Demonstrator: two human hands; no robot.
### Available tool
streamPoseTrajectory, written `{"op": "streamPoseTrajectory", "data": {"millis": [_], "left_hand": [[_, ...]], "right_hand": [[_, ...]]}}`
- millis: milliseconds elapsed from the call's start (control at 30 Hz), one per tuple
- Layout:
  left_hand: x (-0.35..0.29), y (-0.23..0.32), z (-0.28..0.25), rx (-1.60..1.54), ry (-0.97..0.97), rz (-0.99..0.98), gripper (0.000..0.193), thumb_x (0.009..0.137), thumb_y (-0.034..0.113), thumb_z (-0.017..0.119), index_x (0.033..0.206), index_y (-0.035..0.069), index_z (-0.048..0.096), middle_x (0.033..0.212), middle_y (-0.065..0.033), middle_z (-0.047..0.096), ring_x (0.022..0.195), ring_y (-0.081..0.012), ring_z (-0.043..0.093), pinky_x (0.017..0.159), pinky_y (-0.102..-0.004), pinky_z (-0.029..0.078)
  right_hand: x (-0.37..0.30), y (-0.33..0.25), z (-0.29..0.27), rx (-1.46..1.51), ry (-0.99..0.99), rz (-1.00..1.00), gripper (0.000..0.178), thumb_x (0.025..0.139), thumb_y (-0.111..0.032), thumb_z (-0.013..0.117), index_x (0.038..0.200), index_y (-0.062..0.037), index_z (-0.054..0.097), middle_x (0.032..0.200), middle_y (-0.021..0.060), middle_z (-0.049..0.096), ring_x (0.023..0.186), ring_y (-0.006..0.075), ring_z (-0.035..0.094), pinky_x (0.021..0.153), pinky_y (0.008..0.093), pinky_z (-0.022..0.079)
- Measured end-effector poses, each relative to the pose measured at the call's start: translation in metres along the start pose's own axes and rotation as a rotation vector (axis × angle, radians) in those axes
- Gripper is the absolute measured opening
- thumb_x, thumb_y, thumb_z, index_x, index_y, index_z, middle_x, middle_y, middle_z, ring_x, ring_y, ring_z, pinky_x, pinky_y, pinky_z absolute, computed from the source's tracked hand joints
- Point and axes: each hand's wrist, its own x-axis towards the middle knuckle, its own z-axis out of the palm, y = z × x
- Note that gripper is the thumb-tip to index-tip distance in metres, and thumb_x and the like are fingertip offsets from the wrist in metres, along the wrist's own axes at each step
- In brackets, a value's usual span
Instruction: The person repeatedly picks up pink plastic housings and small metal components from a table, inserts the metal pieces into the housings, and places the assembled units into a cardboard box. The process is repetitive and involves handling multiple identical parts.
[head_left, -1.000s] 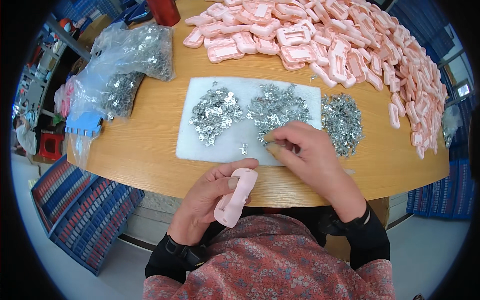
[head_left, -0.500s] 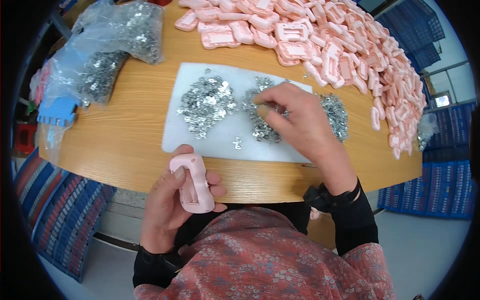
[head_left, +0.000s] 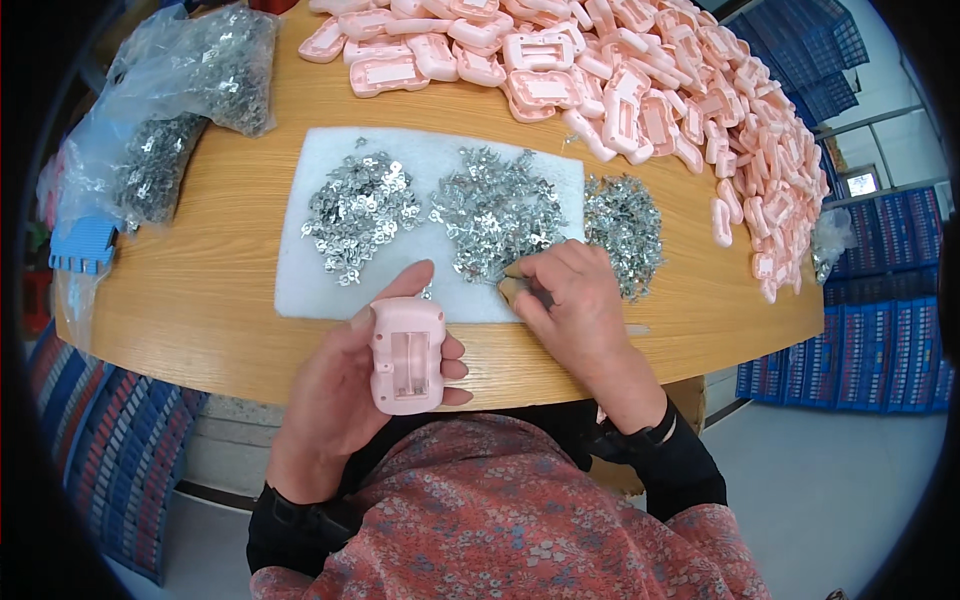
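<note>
My left hand (head_left: 335,390) is closed round a pink plastic casing (head_left: 408,345) held above the table's near edge. The casing's open battery compartment, with two long slots, faces up. At the near side of the middle heap of small silvery metal contact pieces (head_left: 500,215), my right hand (head_left: 585,320) has thumb and forefinger pinched together. Yellowish covers sit on those two fingertips. A tiny metal contact piece seems to stick out between them, mostly hidden. Another heap of metal pieces (head_left: 360,215) lies to the left on the same white foam sheet (head_left: 290,290).
A third heap of metal pieces (head_left: 625,230) lies right of the sheet. Many pink casings (head_left: 620,100) are piled across the far and right side of the wooden table (head_left: 180,310). Clear bags of metal pieces (head_left: 235,80) and a blue foam block (head_left: 85,245) stand at the left.
My right hand has drawn back toward me from the middle heap, fingers still pinched. The casing in my left hand has turned more upright and face-up. The whole view has shifted slightly.
</note>
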Motion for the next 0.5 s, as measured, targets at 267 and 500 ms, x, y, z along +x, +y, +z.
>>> {"op": "streamPoseTrajectory", "data": {"millis": [267, 500], "left_hand": [[0.014, -0.004, 0.019, 0.229, 0.162, -0.026, 0.047, 0.099, 0.021, 0.060, 0.140, 0.003, 0.048, 0.102, -0.0107, 0.066, 0.091, -0.0207, 0.068, 0.084, -0.0400, 0.060], [0.043, -0.019, 0.044, 0.389, 0.201, 0.006, 0.050, 0.089, 0.004, 0.070, 0.136, 0.003, 0.052, 0.099, -0.0053, 0.066, 0.086, -0.0144, 0.066, 0.077, -0.0303, 0.056]], "right_hand": [[-0.010, 0.009, -0.017, 0.380, 0.057, -0.006, 0.019, 0.073, 0.000, 0.071, 0.092, -0.0026, 0.068, 0.084, 0.0099, 0.067, 0.081, 0.0272, 0.065, 0.073, 0.0361, 0.051], [-0.014, -0.003, -0.039, 0.396, 0.016, -0.072, 0.023, 0.071, 0.002, 0.072, 0.093, -0.0040, 0.068, 0.085, 0.0099, 0.067, 0.078, 0.0269, 0.065, 0.070, 0.0345, 0.052]]}}
